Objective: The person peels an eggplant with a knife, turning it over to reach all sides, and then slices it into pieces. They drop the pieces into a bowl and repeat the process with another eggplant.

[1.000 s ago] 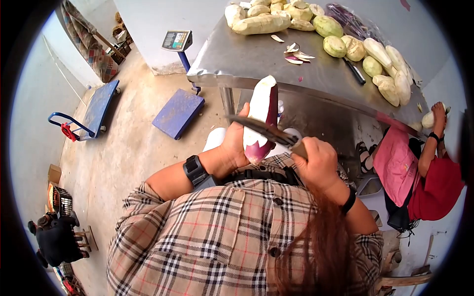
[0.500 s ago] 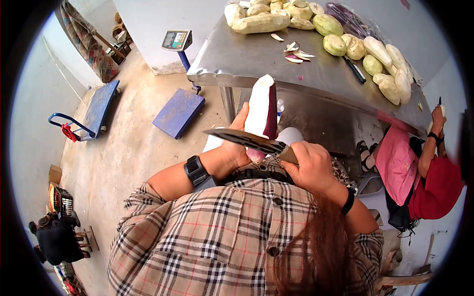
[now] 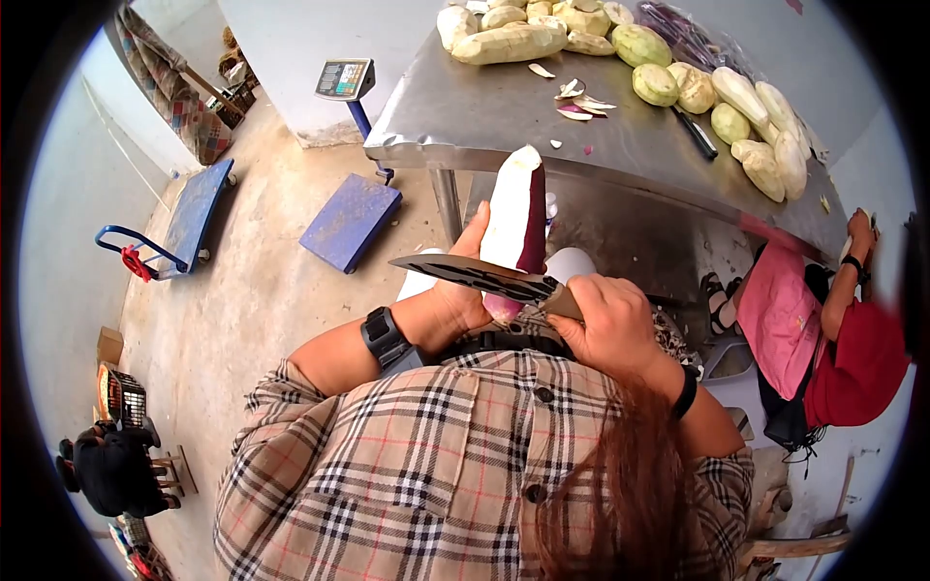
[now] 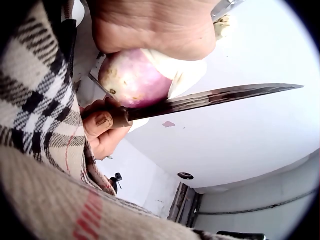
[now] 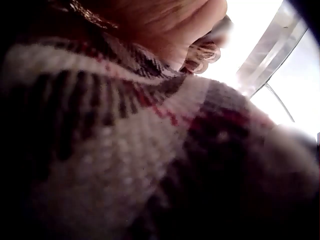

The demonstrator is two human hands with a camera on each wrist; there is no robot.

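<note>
Upright before the chest is a long eggplant [image 3: 513, 213], mostly peeled white, with purple skin along its right side and at the lower end. My left hand [image 3: 463, 290] grips it from the left, its far fingers hidden behind it. My right hand [image 3: 612, 324] holds a knife [image 3: 475, 275] by its handle, the blade lying across the eggplant's lower part and pointing left. In the left wrist view the knife [image 4: 215, 97] passes beside the purple end of the eggplant [image 4: 135, 82]. Cloth fills most of the right wrist view.
A metal table [image 3: 426, 111] ahead bears peeled vegetables [image 3: 513, 45], peel scraps [image 3: 581, 102] and a dark-handled tool [image 3: 696, 134]. Left stand a scale [image 3: 351, 223] and a blue trolley [image 3: 199, 208]. A person in red [image 3: 857, 363] sits at right, another in black [image 3: 116, 474] at lower left.
The knife has shifted left and levelled across the eggplant's lower end, with the right hand turning along. The left hand keeps its grip. A small white scrap now lies near the table's front edge.
</note>
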